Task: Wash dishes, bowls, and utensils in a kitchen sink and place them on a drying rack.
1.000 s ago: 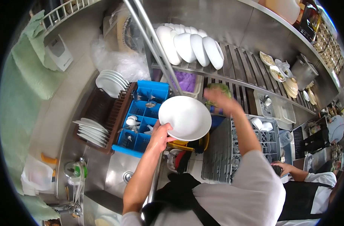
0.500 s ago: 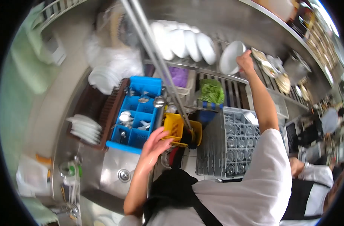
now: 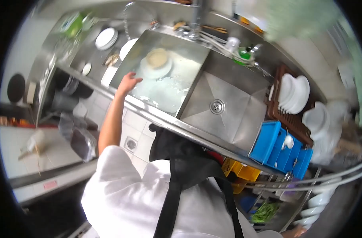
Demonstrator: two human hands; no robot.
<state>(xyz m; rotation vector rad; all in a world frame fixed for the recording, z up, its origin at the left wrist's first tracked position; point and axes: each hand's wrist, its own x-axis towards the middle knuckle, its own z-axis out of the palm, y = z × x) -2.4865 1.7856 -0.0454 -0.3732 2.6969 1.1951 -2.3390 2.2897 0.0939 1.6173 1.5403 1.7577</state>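
Observation:
My left hand (image 3: 128, 84) hangs over the near left edge of a steel sink basin (image 3: 179, 45) of cloudy water. Its fingers are stretched out and it holds nothing. In the water lie white dishes (image 3: 162, 73), with a beige round dish (image 3: 157, 58) on top of them. At the lower right edge, my right hand (image 3: 296, 231) shows only in part, close to a row of white dishes (image 3: 315, 204) on a rack. Its fingers are too blurred and cut off to read, so whether it grips anything stays hidden.
Beside the water stands a bare steel basin (image 3: 228, 107) with a drain. Right of it are a brown dish rack (image 3: 286, 113) with white plates (image 3: 294, 95), a blue divided cutlery box (image 3: 268, 137) and yellow baskets (image 3: 244, 171). More white plates (image 3: 106, 38) sit at the far left.
The view has swung left to the sinks. My right hand, earlier holding a white bowl at the rack, is now at the lower right edge. My left hand has gone from beside the cutlery box to the water.

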